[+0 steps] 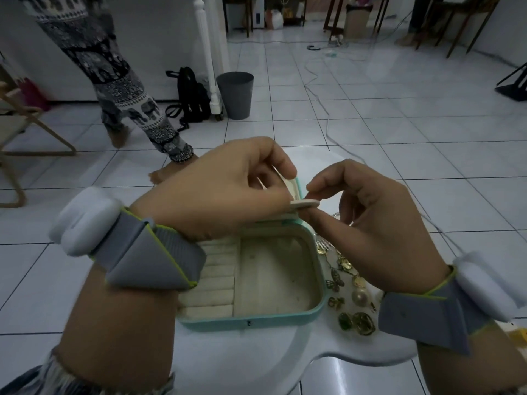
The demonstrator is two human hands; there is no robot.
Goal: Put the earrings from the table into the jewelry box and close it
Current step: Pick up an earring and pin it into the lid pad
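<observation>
A white, glossy, curve-edged table point(242, 354) is being occupied, nearest the camera, by a teal, rounded-square jewelry box point(248, 323) with cream padded lining, which is standing open; its ring rolls on the left and its plain compartment on the right are being shown bare, no earring being visible inside. Just beside the box's right wall, gold, green and pearl earrings point(356, 309) are lying scattered on the table, some being hidden under the right wrist.

Farther back, the teal-edged, cream-lined lid point(295, 188) is being held upright at the box's rear edge by the left hand point(222, 189), its fingers being curled over the top edge; a small cream oval tab point(305, 203) at the lid's right corner is being pinched between thumb and forefinger of the right hand point(370, 212), the remaining fingers being loosely curled.

The step in hand is judged to be the readying of the open box, no earring being loaded yet; the next move is judged to call for the tab being released and one small earring being taken in a fine fingertip pinch.

Beyond, on the white tiled floor, a grey plastic waste bin point(235, 95) and a black fabric backpack point(189, 95) are being passed by another person's legs in patterned trousers point(114, 75).
</observation>
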